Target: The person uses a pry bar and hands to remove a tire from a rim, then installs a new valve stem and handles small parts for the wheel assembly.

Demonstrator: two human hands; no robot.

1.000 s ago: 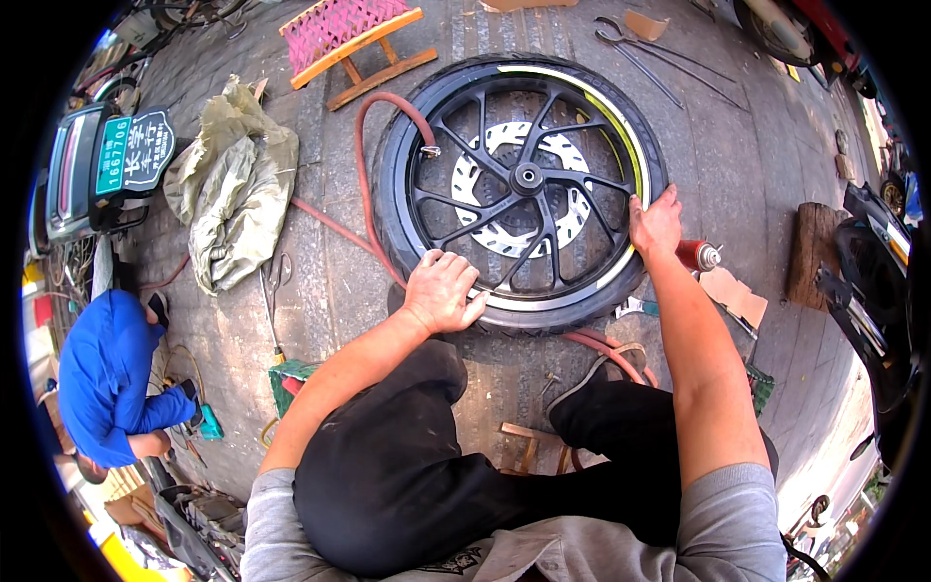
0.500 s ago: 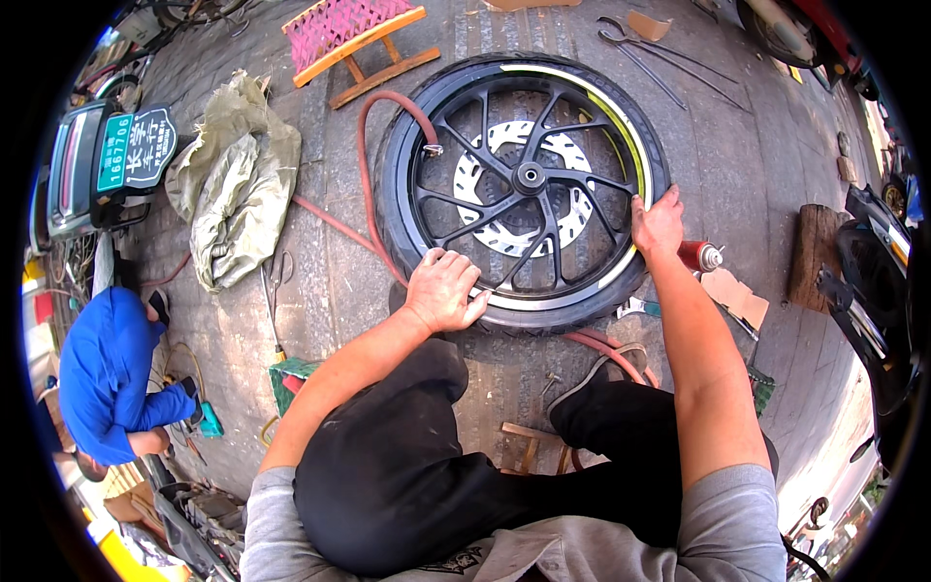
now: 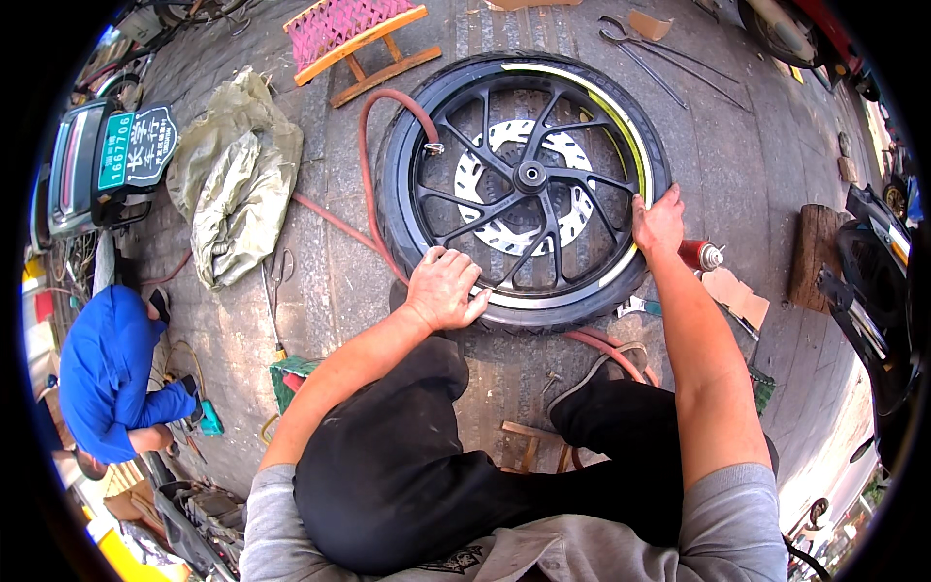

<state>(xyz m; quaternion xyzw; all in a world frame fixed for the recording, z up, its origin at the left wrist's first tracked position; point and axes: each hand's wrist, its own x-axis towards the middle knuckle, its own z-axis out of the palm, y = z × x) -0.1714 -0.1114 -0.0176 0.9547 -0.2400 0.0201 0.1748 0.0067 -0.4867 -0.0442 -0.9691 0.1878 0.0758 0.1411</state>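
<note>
A motorcycle wheel (image 3: 529, 209) lies flat in front of me, with black spokes, a slotted brake disc (image 3: 579, 208) and a yellow-green stripe on its rim. My left hand (image 3: 444, 288) is closed over the near-left part of the tyre and rim. At the right side, my right hand (image 3: 660, 221) grips the tyre, its thumb up by the rim and its fingers around the outer edge. A red air hose (image 3: 365, 160) loops over the tyre's far-left side. Its metal end (image 3: 434, 149) sits at the inside of the rim; whether it is locked on a valve I cannot tell.
Beside the wheel lie a red spray can (image 3: 702, 255) and torn cardboard (image 3: 734, 296). Long tongs (image 3: 645, 60) are beyond it, near a woven stool (image 3: 354, 39). A crumpled sack (image 3: 238, 184) lies left. A person in blue (image 3: 112, 373) crouches at far left. A log (image 3: 818, 257) stands right.
</note>
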